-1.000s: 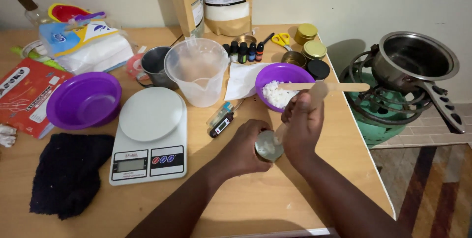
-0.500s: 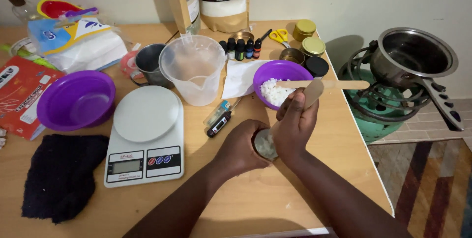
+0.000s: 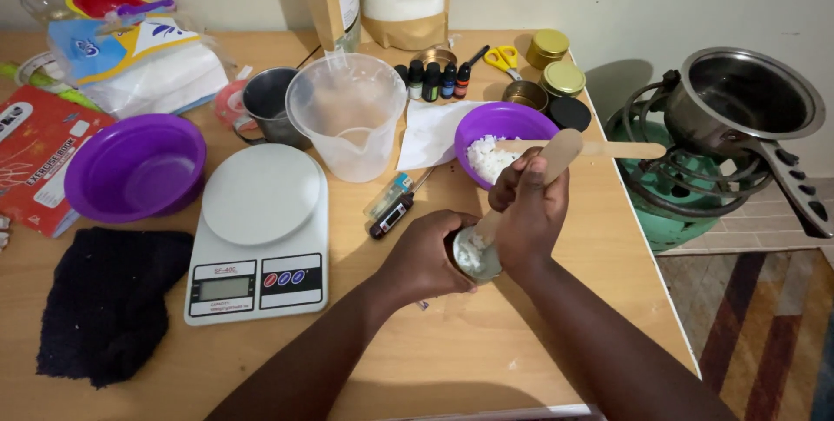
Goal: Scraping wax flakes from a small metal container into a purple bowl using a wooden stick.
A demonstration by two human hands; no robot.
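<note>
My left hand (image 3: pixel 423 256) wraps around a small round metal tin (image 3: pixel 474 255) on the wooden table (image 3: pixel 486 343). White wax flakes lie inside the tin. My right hand (image 3: pixel 530 208) grips a flat wooden stick (image 3: pixel 552 160) whose lower end reaches into the tin. Just behind my hands stands a purple bowl (image 3: pixel 504 121) with white wax flakes in it, and a second wooden stick (image 3: pixel 621 150) rests across its rim.
A white digital scale (image 3: pixel 258 234), a clear measuring jug (image 3: pixel 347 117), an empty purple bowl (image 3: pixel 137 169), a dark cloth (image 3: pixel 104 299) and a probe thermometer (image 3: pixel 391 212) lie to the left. Small dropper bottles (image 3: pixel 434 80), gold-lidded tins (image 3: pixel 563 78) and scissors (image 3: pixel 498 58) stand behind. A saucepan (image 3: pixel 747 104) sits on a green gas burner (image 3: pixel 669 212) right of the table.
My right hand has tilted the wooden stick and pushed its end deeper into the tin. More white flakes show in the tin. The view shifted slightly.
</note>
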